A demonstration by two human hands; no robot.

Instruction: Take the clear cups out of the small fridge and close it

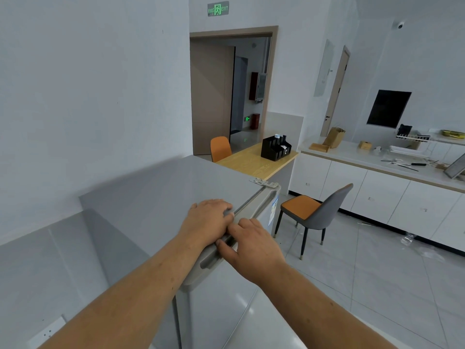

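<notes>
The small grey fridge [151, 197] stands against the left wall, seen from above. Its door [221, 306] faces right and looks shut or nearly shut against the body. My left hand [208, 220] lies flat on the fridge top at the front edge, fingers over the seam. My right hand [251, 245] grips the top edge of the door, fingers curled into the recessed handle. No clear cups are visible; the fridge's inside is hidden.
A grey chair with an orange seat [312, 212] stands just right of the fridge. Behind are a wooden table [254, 159] with a black organiser [275, 148], an orange chair [221, 148], and a white counter [364, 159] along the right wall. Tiled floor lies to the right.
</notes>
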